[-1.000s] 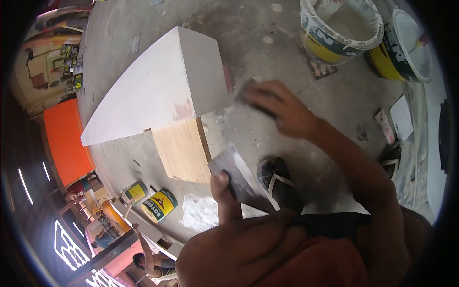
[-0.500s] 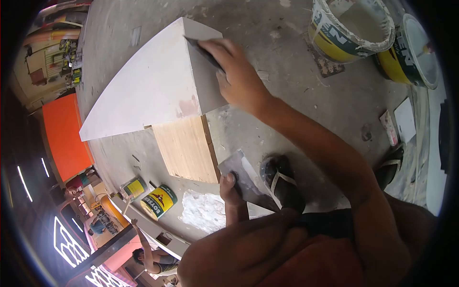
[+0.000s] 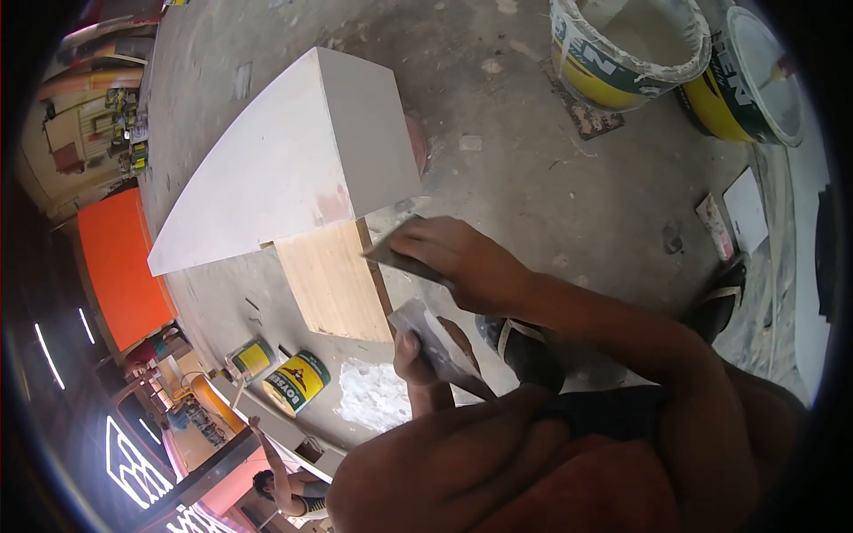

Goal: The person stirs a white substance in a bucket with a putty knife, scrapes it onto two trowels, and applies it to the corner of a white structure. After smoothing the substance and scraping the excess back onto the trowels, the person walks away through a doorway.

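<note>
A white wedge-shaped panel piece (image 3: 258,160) with a curved edge and a grey side face rests on a bare wooden block (image 3: 324,280). Pinkish patches mark its lower corner. My right hand (image 3: 458,258) grips a dark flat spreader (image 3: 404,253), held beside the block's upper right corner, off the white piece. Below it, my left hand (image 3: 416,362) holds a flat metal plate (image 3: 435,346) smeared with white filler, its thumb on top. The two tools are apart.
Two large yellow-green buckets (image 3: 622,75) stand at the upper right. Two smaller cans (image 3: 298,382) and a white-smeared sheet (image 3: 371,395) lie left of my knee. An orange panel (image 3: 124,258) is at far left. Another person (image 3: 284,484) is at the lower left.
My right hand has moved down from the grey side face, with the spreader, toward the left hand. The plate in my left hand has shifted slightly left and down.
</note>
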Tool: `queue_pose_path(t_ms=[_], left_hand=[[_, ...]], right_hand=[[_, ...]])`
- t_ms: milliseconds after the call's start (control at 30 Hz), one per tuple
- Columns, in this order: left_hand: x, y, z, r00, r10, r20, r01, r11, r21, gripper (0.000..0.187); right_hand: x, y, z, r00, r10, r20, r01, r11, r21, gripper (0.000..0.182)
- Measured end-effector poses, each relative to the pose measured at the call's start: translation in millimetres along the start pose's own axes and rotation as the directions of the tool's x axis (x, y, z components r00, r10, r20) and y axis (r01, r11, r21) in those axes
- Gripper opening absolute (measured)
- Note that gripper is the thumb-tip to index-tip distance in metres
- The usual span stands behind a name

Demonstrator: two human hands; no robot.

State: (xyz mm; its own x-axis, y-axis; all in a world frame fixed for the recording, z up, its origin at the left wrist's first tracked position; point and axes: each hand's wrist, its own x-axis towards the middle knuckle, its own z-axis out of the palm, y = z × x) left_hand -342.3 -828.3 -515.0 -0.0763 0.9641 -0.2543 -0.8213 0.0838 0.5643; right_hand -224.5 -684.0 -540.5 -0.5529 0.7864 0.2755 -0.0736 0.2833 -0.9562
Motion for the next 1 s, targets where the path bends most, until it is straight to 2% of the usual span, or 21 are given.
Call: queue_pose_path(t_ms=[33,67,100,133,167,200,233,300,333,367,400,467,500,533,567,600,667,767,867,967,1000], left_hand=[[2,-2,0,0.999,-0.008,0.044,0.009,1.000,-0.017,0.059],[4,-7,8,0.959,0.085,-0.269,-0.070,0.995,0.067,0.043],[8,-8,15,0.900,0.141,-0.413,-0.102,0.988,0.115,0.037],[11,-9,23,0.815,0.193,-0.547,-0.117,0.978,0.171,0.033],[16,-6,31,0.832,0.107,-0.544,0.007,0.979,0.203,0.043],[21,-6,34,0.850,0.065,-0.522,0.031,0.984,0.174,0.046],[25,-8,32,0.914,0.041,-0.403,-0.012,0.997,0.075,0.048],[32,-9,32,0.991,-0.003,-0.137,-0.018,0.988,-0.151,0.054],[34,-7,39,0.967,-0.012,-0.255,0.008,1.000,-0.019,0.054],[36,-4,48,0.930,-0.007,-0.368,0.051,0.993,0.108,0.055],[39,-2,53,0.882,0.015,-0.472,0.105,0.968,0.227,0.056],[27,2,46,0.921,0.100,-0.378,0.074,0.904,0.420,0.054],[21,4,42,0.934,0.142,-0.328,0.048,0.859,0.509,0.053],[11,7,32,0.982,0.138,-0.126,-0.041,0.815,0.578,0.047],[0,9,22,0.980,0.147,-0.136,-0.040,0.810,0.586,0.047],[-9,9,16,0.986,0.018,-0.165,0.064,0.877,0.476,0.054],[-8,3,18,0.985,-0.018,-0.171,0.082,0.922,0.380,0.058],[-12,-1,2,0.988,-0.044,-0.147,0.085,0.954,0.288,0.060],[-16,-4,-4,0.969,-0.069,-0.237,0.135,0.951,0.277,0.060],[-16,-11,-1,0.904,0.201,-0.377,0.009,0.872,0.489,0.057],[-19,-10,-6,0.904,0.196,-0.380,0.017,0.871,0.491,0.057]], right_hand=[[-5,0,-7,0.998,-0.008,0.058,0.008,1.000,-0.006,0.057],[-9,0,-13,0.993,-0.014,0.116,0.015,1.000,-0.011,0.058],[-12,1,-20,0.998,0.045,0.039,-0.047,0.999,0.028,0.058],[-12,-7,-31,0.998,0.048,0.040,-0.049,0.998,0.031,0.058],[-10,-18,-44,0.999,0.008,-0.046,-0.004,0.997,0.077,0.059],[-11,-22,-53,0.990,-0.030,-0.136,0.046,0.992,0.118,0.059],[-15,-20,-57,0.951,-0.287,-0.112,0.290,0.957,0.011,0.047],[-15,-24,-56,0.875,-0.484,-0.007,0.477,0.861,0.176,0.049],[-17,-21,-49,0.838,-0.545,0.009,0.529,0.818,0.226,0.052],[-20,-14,-47,0.840,-0.542,0.005,0.528,0.821,0.219,0.052],[-24,-5,-47,0.908,-0.418,-0.002,0.415,0.900,0.136,0.056],[-23,19,-58,0.980,-0.195,0.039,0.198,0.978,-0.063,0.064],[-18,30,-68,0.986,-0.165,0.027,0.167,0.977,-0.132,0.065],[-6,36,-75,0.991,-0.134,0.015,0.135,0.972,-0.191,0.065],[10,41,-78,0.990,-0.127,-0.053,0.115,0.975,-0.192,0.063],[32,40,-79,0.986,-0.116,-0.121,0.091,0.977,-0.194,0.062],[74,46,-75,0.969,-0.120,-0.216,0.086,0.983,-0.159,0.058],[132,45,-58,0.950,-0.133,-0.281,0.090,0.983,-0.163,0.056],[155,44,-37,0.919,-0.185,-0.348,0.140,0.979,-0.150,0.055],[141,31,-14,0.916,-0.157,-0.370,0.125,0.986,-0.110,0.056],[131,28,-11,0.923,-0.142,-0.359,0.108,0.988,-0.113,0.058]])
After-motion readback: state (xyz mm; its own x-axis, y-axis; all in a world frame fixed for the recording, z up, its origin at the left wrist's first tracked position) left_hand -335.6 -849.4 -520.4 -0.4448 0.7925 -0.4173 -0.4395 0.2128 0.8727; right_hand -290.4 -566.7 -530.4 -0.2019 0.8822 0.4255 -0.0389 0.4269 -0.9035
